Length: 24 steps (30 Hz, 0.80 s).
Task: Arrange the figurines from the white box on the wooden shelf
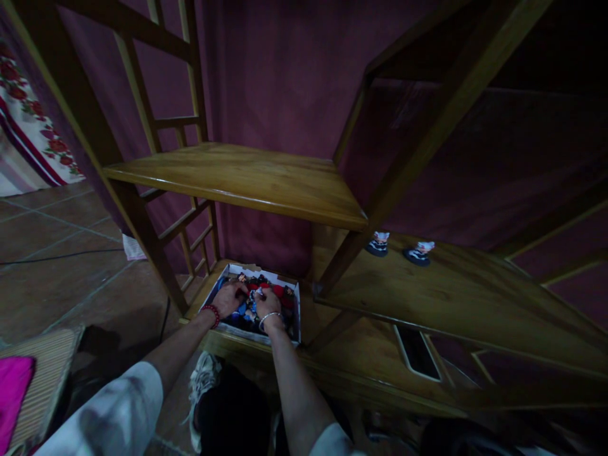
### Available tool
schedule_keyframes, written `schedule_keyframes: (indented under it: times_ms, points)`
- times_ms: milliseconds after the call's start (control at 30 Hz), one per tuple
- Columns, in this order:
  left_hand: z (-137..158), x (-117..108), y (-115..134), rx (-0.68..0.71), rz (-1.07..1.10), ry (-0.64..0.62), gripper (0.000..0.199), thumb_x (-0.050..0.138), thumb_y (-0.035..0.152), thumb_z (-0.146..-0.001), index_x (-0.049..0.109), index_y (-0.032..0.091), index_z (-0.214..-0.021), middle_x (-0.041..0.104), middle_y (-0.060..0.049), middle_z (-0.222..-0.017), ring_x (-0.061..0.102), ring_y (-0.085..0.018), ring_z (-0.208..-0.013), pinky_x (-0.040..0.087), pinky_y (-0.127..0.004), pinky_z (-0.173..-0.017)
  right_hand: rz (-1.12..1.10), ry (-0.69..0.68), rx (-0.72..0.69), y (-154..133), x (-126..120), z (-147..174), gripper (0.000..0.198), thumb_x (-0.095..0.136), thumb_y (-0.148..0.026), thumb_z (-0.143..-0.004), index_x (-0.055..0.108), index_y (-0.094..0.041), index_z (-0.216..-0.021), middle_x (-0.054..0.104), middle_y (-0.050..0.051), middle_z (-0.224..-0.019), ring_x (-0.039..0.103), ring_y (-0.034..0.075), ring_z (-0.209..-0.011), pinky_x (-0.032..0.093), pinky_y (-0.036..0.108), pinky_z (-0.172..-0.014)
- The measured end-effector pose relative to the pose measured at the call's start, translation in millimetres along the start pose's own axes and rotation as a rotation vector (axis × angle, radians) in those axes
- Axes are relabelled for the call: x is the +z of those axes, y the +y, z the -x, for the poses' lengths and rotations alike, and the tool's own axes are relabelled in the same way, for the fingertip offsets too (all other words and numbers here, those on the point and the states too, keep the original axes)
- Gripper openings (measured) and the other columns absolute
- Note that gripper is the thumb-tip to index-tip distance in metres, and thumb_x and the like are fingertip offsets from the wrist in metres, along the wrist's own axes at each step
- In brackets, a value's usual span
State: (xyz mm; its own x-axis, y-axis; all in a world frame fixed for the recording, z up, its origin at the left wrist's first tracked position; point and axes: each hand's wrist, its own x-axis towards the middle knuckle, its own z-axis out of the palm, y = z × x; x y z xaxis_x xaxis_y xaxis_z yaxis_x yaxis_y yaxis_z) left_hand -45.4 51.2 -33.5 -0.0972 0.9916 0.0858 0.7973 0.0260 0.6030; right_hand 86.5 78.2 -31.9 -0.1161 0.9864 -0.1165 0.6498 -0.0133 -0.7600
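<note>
A shallow white cardboard box (295,315) sits on the lowest shelf, full of small figurines in red, blue, black and white. Both hands are inside it. My left hand (228,300), with a red bead bracelet, lies over the figurines at the left, its curved fingers apart and touching them. My right hand (270,305), wearing a pale bracelet, is closed on a small black-and-white figurine (259,293) near the box's middle. Its fingertips are partly hidden. Two similar figurines, one nearer (420,253) and one by the post (379,244), stand upright on the shelf to the right.
A wooden shelf board (237,180) juts out above the box, and a slanted post (351,259) rises to its right. A dark rectangular object with a pale edge (417,352) lies low on the right. My shoe (203,386) is close to the unit's base.
</note>
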Motion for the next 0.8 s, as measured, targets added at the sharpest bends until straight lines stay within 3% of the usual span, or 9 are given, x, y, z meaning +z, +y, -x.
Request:
schedule_keyframes:
  times_ms: [233, 433, 667, 800]
  points:
    - [2, -1, -8, -0.269, -0.052, 0.033, 0.025, 0.044, 0.009, -0.071, 0.061, 0.018, -0.087, 0.061, -0.005, -0.099, 0.057, -0.013, -0.086, 0.041, -0.023, -0.08, 0.002, -0.035, 0.003, 9, -1, -4, 0.023, 0.045, -0.028, -0.077, 0.057, -0.017, -0.094, 0.064, 0.007, -0.096, 0.058, 0.017, -0.09, 0.041, 0.024, -0.077]
    - [0, -2, -9, -0.273, -0.073, 0.025, 0.028, 0.043, 0.008, -0.07, 0.062, 0.017, -0.089, 0.064, -0.006, -0.093, 0.058, -0.015, -0.086, 0.04, -0.023, -0.079, 0.001, -0.028, 0.038, 11, -5, -6, 0.024, 0.044, -0.029, -0.077, 0.058, -0.019, -0.094, 0.063, 0.008, -0.098, 0.058, 0.018, -0.092, 0.041, 0.027, -0.077]
    - [-1, -3, -6, -0.28, -0.137, -0.003, 0.032, 0.043, 0.022, -0.076, 0.055, 0.017, -0.105, 0.064, -0.009, -0.089, 0.059, -0.018, -0.08, 0.042, -0.026, -0.069, 0.024, -0.017, 0.065, 8, -13, -3, 0.027, 0.043, -0.031, -0.077, 0.058, -0.02, -0.096, 0.062, 0.008, -0.101, 0.056, 0.02, -0.096, 0.041, 0.028, -0.079]
    - [-3, -3, -4, -0.282, -0.148, -0.006, 0.031, 0.044, 0.024, -0.075, 0.056, 0.017, -0.102, 0.063, -0.01, -0.091, 0.057, -0.019, -0.084, 0.04, -0.026, -0.072, 0.012, -0.007, 0.062, 6, -17, -1, 0.03, 0.042, -0.031, -0.077, 0.058, -0.018, -0.098, 0.062, 0.01, -0.101, 0.056, 0.021, -0.096, 0.041, 0.029, -0.077]
